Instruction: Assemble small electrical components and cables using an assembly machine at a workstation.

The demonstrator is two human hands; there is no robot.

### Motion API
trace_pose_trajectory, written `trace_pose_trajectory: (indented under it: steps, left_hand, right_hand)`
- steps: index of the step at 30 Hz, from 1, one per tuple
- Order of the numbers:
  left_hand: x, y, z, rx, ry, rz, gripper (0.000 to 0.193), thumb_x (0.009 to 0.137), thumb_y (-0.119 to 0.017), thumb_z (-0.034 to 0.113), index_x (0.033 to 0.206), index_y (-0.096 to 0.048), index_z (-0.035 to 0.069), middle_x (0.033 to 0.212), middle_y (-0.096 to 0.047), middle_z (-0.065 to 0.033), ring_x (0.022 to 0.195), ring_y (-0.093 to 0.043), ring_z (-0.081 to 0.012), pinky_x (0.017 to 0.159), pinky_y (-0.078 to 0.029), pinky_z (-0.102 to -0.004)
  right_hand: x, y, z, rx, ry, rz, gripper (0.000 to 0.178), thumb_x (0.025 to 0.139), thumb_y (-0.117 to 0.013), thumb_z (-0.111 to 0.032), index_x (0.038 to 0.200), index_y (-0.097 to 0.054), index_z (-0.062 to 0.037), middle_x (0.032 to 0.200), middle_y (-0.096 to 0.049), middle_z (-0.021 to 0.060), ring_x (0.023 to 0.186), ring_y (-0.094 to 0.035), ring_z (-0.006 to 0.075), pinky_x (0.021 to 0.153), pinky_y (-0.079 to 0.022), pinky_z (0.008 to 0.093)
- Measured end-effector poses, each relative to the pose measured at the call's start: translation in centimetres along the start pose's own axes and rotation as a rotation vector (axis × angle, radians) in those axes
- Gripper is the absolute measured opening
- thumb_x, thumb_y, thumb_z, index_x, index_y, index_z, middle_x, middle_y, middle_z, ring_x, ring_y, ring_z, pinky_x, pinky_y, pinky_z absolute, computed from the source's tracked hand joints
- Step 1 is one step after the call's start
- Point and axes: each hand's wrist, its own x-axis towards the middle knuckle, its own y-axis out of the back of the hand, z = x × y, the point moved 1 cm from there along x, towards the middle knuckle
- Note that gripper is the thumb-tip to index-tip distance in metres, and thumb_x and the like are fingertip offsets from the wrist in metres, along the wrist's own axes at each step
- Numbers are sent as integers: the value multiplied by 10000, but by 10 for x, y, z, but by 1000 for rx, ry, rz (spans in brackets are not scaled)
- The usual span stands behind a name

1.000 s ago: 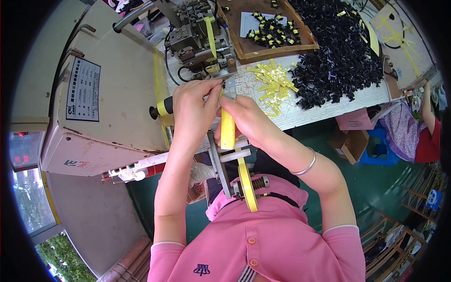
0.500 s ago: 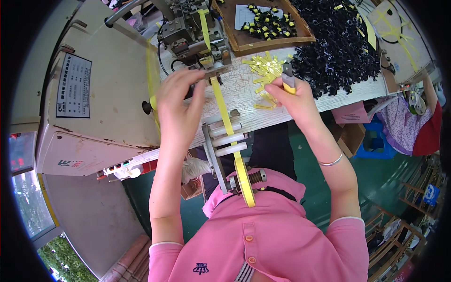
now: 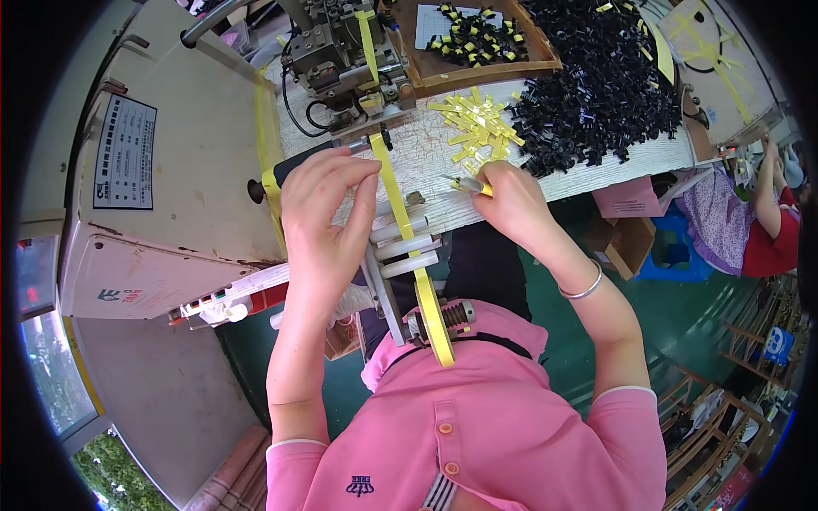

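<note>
My left hand [image 3: 324,213] is raised at the left of the yellow tape strip [image 3: 389,180]. Its fingers are curved, with the thumb apart and nothing visible between them; the fingertips come close to the tape. Over three white rollers [image 3: 409,247] the tape runs from a flat yellow roll [image 3: 436,332] in front of me. My right hand [image 3: 514,200] is closed around a small yellow-handled tool [image 3: 474,186] with a thin pointed tip, directed left. Just beyond it lies a loose pile of short yellow strips [image 3: 481,128] on the worn white tabletop [image 3: 426,162].
A metal machine [image 3: 345,72] stands at the far left of the table beside a beige cabinet [image 3: 187,162]. Behind the strips is a wooden tray [image 3: 477,78] with black-and-yellow pieces. A large heap of small black parts [image 3: 596,94] lies right. Another person's arm [image 3: 767,200] shows far right.
My right hand has moved left and nearer to me, turning the tool's tip leftward. The left hand has dropped slightly, its thumb closer to its fingers. The whole view has shifted a little.
</note>
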Motion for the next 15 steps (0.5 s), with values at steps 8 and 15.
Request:
trace_pose_trajectory:
  steps: [8, 15]
  left_hand:
    - [14, -33, 27, -337, 372, -260, 172, 808, -615, 48, 963, -630, -26, 824, -650, -153, 682, -644, -259, 626, -502, -336]
    - [45, -109, 16, -372, 385, -211, 191, 800, -595, 55, 957, -607, -53, 814, -649, -196, 751, -646, -334, 661, -503, -404]
  right_hand:
    - [24, 24, 10, 590, -237, 123, 106, 774, -676, -111, 787, -626, -19, 707, -602, -7, 671, -524, 46, 609, -427, 228]
    - [39, 29, 12, 617, -201, 242, 102, 790, -680, -108, 783, -619, -27, 737, -612, -18, 674, -518, 41, 613, -426, 220]
